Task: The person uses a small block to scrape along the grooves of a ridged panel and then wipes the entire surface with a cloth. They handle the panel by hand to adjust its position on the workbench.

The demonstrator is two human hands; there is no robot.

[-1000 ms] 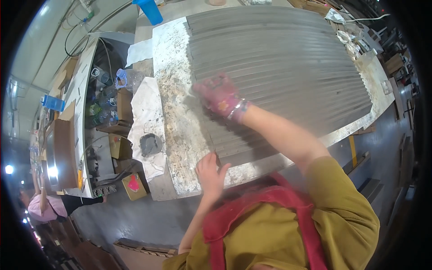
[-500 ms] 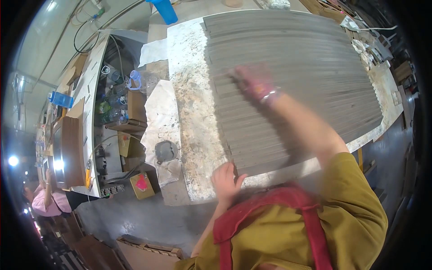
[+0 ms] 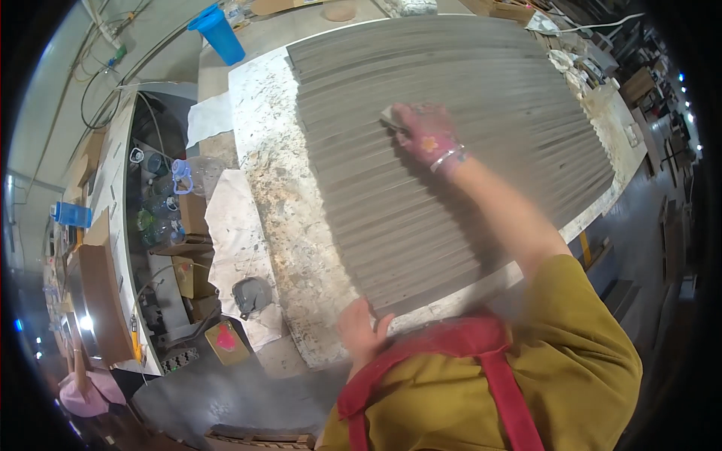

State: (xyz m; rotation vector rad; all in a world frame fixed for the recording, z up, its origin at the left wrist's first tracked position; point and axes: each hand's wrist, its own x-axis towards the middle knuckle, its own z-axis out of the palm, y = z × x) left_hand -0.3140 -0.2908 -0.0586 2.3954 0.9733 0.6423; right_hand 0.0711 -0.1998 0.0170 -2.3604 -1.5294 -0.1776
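A wide grey-brown panel [image 3: 459, 68] with long parallel ridges lies on a stained white board [image 3: 263, 128]. My right hand [image 3: 429, 137], in a pink flowered glove, presses down on the ridges left of the panel's middle. Its fingers are closed on a small pale pad [image 3: 389, 116], mostly hidden under them. At the panel's near left corner rests my bare left hand [image 3: 359, 331], thumb held apart from the fingers. Left of the board, a round patch or lid of grey paste [image 3: 252, 295] sits on a spotted white cloth [image 3: 237, 233].
A blue cup [image 3: 218, 36] stands at the far left of the table. Beyond the table's left side, a shelf unit holds plastic bottles [image 3: 159, 214] and boxes. Crumpled paper [image 3: 564, 64] lies along the panel's right edge. A person in pink [image 3: 92, 392] is at the lower left.
The view has turned, so the table sits farther left in it. My right hand has slid rightward over the ridges with the pad. My left hand stays at the corner.
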